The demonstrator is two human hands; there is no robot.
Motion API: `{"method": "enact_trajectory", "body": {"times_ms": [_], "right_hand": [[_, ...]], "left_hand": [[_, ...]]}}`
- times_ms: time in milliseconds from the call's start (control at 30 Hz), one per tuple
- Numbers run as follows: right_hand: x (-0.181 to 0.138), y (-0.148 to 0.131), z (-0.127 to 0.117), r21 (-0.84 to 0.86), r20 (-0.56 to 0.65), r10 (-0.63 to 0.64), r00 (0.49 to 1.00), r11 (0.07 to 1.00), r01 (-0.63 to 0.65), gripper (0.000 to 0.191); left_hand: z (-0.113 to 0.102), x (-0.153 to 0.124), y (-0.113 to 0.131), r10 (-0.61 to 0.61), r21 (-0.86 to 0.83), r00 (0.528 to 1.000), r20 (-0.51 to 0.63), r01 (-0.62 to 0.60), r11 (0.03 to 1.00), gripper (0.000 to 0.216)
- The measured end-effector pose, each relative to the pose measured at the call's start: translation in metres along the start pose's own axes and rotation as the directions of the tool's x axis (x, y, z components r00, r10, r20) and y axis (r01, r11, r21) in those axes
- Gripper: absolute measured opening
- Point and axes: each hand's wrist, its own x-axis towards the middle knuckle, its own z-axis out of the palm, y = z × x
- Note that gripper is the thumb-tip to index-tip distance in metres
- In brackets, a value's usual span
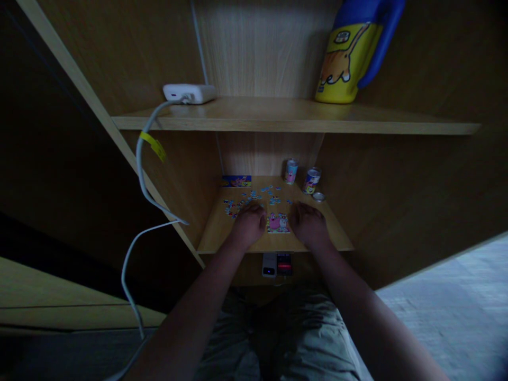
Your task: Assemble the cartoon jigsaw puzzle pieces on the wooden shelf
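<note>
A partly joined jigsaw puzzle with a pink cartoon figure lies near the front of the lower shelf, between my hands. At its left edge is my left hand, fingers curled inward, beside a scatter of loose puzzle pieces. My right hand rests just right of the puzzle, its fingers bent too. What either hand may hold is hidden by the fingers and too small to make out. More loose pieces lie behind the puzzle. A colourful picture card is at the back left.
Two printed cans stand at the back right, near a round metal lid. Above, the upper shelf holds a white charger with a hanging cable and a yellow-blue jug. A small white device sits below.
</note>
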Motion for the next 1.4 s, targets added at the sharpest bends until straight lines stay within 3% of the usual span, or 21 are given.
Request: {"method": "enact_trajectory", "body": {"times_ms": [1400], "right_hand": [[-0.0012,-0.0040,-0.0059,0.025,0.004,0.028,1.000,0.999,-0.028,0.053]], "left_hand": [[0.0007,-0.0003,-0.0010,-0.005,0.004,1.000,-0.002,0.005,1.000,0.018]]}}
